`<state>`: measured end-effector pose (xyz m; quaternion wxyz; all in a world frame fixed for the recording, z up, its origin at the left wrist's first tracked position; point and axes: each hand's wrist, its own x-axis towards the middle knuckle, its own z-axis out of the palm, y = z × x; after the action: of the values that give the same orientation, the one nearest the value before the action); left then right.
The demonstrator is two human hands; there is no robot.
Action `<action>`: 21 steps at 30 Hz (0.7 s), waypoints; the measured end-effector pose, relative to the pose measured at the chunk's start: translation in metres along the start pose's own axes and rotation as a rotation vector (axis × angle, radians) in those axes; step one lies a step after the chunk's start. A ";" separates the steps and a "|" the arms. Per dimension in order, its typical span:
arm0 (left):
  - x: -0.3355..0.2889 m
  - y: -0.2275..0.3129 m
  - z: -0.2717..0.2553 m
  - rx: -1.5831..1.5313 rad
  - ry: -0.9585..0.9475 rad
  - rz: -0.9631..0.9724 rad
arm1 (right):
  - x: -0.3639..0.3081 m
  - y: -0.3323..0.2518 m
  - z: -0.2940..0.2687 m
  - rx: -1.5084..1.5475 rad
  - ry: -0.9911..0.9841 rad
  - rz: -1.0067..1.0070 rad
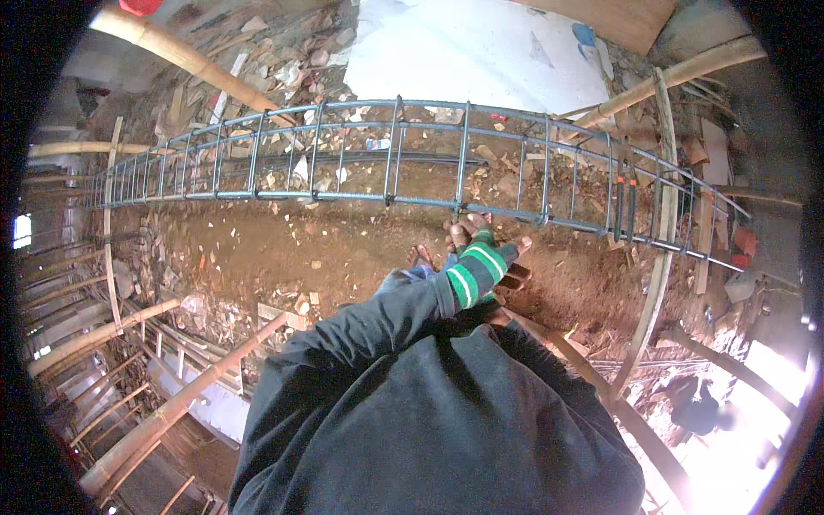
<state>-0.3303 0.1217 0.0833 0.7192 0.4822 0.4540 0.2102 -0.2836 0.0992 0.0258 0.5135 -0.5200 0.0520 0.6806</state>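
A long rebar cage (386,199), made of steel bars with square stirrups tied along them, stretches across in front of me. My left hand (468,230), below a green cuff with pale stripes (477,270), is at the near bar beside a stirrup. Its fingers are curled together; whatever they pinch is too small to make out. My right hand (518,249) is close beside and below it, partly covered by the left cuff and sleeve, so its grip is hidden. Two slim dark pieces with orange marks (626,197) hang on the cage to the right.
Wooden and bamboo poles (657,300) stand at both sides and cross near the cage. A large white sheet (463,56) lies beyond it. Rubble and scraps (292,69) litter the dirt floor. A bare foot (419,256) shows below the cage. Bright light fills the lower right.
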 end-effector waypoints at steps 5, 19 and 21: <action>0.018 0.000 -0.001 -0.192 -0.048 -0.119 | -0.001 -0.002 0.004 -0.089 0.017 -0.084; 0.019 -0.002 0.008 -0.635 -0.315 -0.410 | -0.020 0.002 0.003 -0.454 0.061 -0.327; -0.009 0.006 -0.009 -0.672 -0.450 -0.455 | -0.041 -0.004 0.001 -0.654 0.031 -0.368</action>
<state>-0.3414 0.1219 0.0922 0.9441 0.1440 0.2876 0.0726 -0.2839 0.0750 0.0587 0.4331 -0.6675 -0.2544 0.5497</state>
